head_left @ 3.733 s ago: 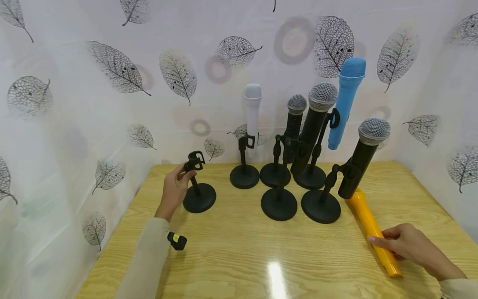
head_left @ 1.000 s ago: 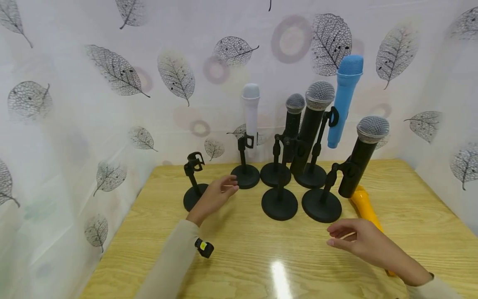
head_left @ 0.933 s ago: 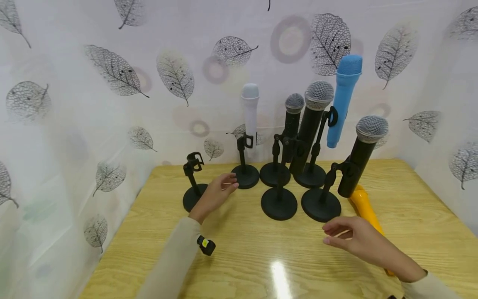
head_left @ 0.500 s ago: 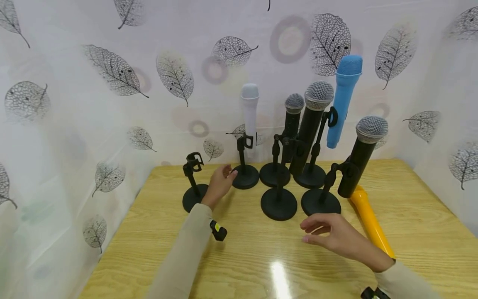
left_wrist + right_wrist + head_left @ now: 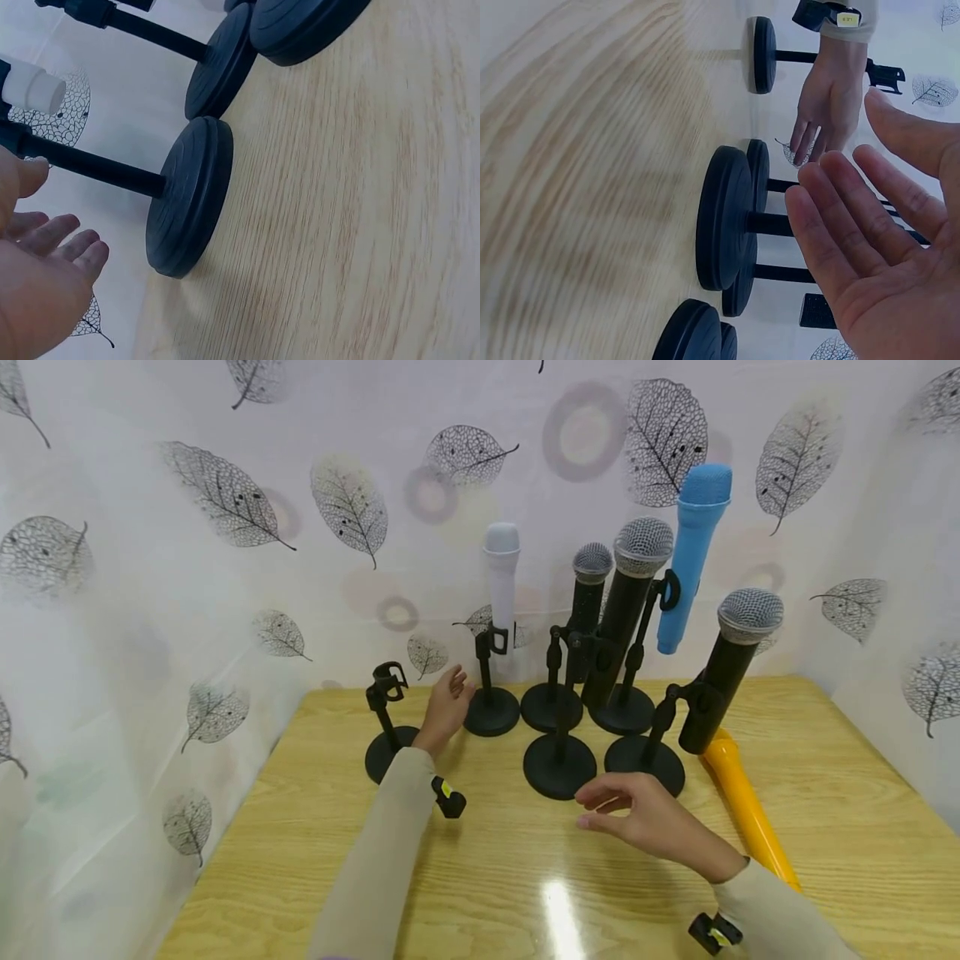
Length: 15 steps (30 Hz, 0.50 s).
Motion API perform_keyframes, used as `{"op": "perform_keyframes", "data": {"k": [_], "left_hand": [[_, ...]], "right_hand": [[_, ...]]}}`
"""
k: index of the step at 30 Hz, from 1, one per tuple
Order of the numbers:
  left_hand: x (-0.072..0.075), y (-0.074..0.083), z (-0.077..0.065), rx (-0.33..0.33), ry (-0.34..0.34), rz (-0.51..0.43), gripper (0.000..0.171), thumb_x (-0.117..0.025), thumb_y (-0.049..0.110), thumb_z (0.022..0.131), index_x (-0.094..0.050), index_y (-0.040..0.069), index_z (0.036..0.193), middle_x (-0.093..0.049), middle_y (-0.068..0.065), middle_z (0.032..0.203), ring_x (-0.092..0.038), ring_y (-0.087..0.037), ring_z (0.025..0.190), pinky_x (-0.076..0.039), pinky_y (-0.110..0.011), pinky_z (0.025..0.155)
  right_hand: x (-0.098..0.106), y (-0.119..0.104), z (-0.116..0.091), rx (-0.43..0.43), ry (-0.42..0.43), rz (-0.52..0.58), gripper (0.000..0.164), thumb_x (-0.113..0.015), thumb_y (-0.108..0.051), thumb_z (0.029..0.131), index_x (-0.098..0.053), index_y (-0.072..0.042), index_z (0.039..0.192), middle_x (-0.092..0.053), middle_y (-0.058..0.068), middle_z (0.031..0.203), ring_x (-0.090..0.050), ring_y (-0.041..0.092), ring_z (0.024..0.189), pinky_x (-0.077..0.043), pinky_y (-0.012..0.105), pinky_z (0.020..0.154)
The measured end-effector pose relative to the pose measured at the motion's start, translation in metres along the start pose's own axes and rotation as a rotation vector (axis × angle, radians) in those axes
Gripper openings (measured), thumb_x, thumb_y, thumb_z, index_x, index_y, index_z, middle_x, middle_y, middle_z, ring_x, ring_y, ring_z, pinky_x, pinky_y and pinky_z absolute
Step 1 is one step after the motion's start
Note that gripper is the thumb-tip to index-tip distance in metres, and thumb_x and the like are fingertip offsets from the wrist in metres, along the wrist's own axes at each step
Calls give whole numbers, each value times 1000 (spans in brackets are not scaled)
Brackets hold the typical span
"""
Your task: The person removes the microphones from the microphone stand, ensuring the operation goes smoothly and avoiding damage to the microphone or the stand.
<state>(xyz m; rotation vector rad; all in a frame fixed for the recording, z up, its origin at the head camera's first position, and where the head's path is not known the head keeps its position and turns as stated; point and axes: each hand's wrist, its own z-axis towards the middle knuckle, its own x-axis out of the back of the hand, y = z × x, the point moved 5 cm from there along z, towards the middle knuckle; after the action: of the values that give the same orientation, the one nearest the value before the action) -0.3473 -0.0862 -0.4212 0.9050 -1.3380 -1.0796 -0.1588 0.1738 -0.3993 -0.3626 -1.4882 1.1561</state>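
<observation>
My left hand [image 5: 446, 712], fingers loosely spread and holding nothing, is just left of the black stand [image 5: 491, 713] that bears the white microphone [image 5: 502, 581]. In the left wrist view that stand's round base [image 5: 191, 199] is beside my fingertips. My right hand [image 5: 637, 814] holds nothing, with thumb and fingers apart, in front of the two nearer stands. A large black microphone [image 5: 624, 610] with a silver grille sits in the front middle stand [image 5: 558, 768]. The orange microphone [image 5: 750, 806] lies on the table, right of my right hand.
A bare stand [image 5: 387, 714] with an unfilled clip is left of my left forearm. Behind and right are a smaller black microphone [image 5: 588, 597], a blue microphone [image 5: 693, 556] and another black one [image 5: 727, 677], all on stands. A leaf-patterned curtain [image 5: 352, 510] backs the wooden table [image 5: 480, 893].
My left hand has let go of the bare stand and moved right to the white microphone's stand. My right hand has released the orange microphone and moved left.
</observation>
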Motion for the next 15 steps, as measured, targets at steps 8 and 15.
{"op": "perform_keyframes", "data": {"k": [8,15], "left_hand": [[-12,4,7,-36,-39,-50,53,-51,16,109,-33,4,157,-40,-15,158,-39,-30,144,-38,-42,115],[-14,10,10,-40,-17,-47,46,-52,20,109,-45,7,152,-49,-12,150,-47,-27,139,-42,-40,112]], "right_hand": [[0,-6,8,1,-2,7,24,-78,-20,92,-74,-4,109,-74,8,106,-70,14,93,-60,31,82],[-2,-7,13,-26,-8,5,26,-78,-21,91,-74,-3,110,-74,8,106,-69,14,93,-58,27,83]]}}
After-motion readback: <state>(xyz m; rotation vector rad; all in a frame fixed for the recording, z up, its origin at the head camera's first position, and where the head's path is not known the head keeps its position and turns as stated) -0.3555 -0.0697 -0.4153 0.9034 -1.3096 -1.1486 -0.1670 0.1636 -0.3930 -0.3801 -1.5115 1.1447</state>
